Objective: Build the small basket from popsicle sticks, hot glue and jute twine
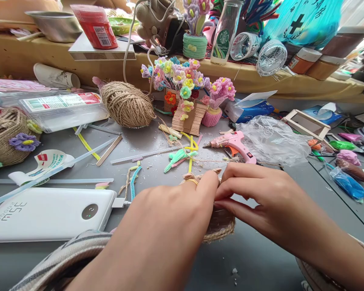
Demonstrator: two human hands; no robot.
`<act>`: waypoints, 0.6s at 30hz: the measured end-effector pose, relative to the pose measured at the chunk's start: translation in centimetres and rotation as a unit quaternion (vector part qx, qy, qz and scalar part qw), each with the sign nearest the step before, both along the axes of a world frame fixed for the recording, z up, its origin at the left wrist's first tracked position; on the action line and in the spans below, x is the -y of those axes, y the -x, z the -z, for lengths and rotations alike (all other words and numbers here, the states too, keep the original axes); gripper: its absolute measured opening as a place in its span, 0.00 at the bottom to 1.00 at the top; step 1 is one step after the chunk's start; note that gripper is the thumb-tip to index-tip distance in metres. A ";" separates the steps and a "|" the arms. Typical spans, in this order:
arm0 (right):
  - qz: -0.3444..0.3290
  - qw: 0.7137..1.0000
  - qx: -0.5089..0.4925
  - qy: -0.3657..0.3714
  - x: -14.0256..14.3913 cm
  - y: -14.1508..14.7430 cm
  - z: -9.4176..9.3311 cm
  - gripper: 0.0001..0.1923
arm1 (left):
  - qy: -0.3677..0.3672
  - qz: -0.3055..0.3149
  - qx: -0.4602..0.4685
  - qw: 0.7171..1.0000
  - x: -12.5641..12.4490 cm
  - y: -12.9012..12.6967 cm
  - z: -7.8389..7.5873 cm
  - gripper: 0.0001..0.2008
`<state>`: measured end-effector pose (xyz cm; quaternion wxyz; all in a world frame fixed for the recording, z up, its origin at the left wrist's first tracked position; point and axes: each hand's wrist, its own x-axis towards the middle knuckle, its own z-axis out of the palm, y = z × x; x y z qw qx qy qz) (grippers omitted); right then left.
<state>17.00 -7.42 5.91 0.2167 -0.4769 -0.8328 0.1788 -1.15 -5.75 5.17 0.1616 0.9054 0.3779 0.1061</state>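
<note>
My left hand (172, 214) is closed around a small brown craft piece (223, 226) with twine along its lower edge; most of that piece is hidden behind my fingers. Against its upper right side, my right hand (255, 198) is closed in a pinch, and whatever lies between the fingertips is too small or hidden to make out. Just beyond my hands lies a pink glue gun (230, 142), its nozzle pointing left. Green pipe-cleaner pieces (178, 157) and a yellow pipe cleaner (190, 161) rest on the grey table (261, 258).
A twine ball (127, 104) sits at the back left, near a white power bank (48, 214) and glue sticks (79, 180). Pipe-cleaner flowers (182, 79) stand behind a stick-covered stand (197, 117). Crumpled clear plastic (273, 139) lies right of the glue gun. A glass bottle (226, 34) stands on the ledge.
</note>
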 end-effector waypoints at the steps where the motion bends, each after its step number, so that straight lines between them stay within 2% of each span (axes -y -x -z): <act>1: 0.000 1.000 0.000 0.001 0.0 0.0 0.0 0.04 | 0.000 0.000 -0.001 1.000 0.0 0.0 0.0 0.12; 18: 0.013 0.999 0.021 0.030 0.0 -0.2 0.1 0.03 | -0.009 -0.007 -0.011 1.000 0.1 0.0 0.1 0.12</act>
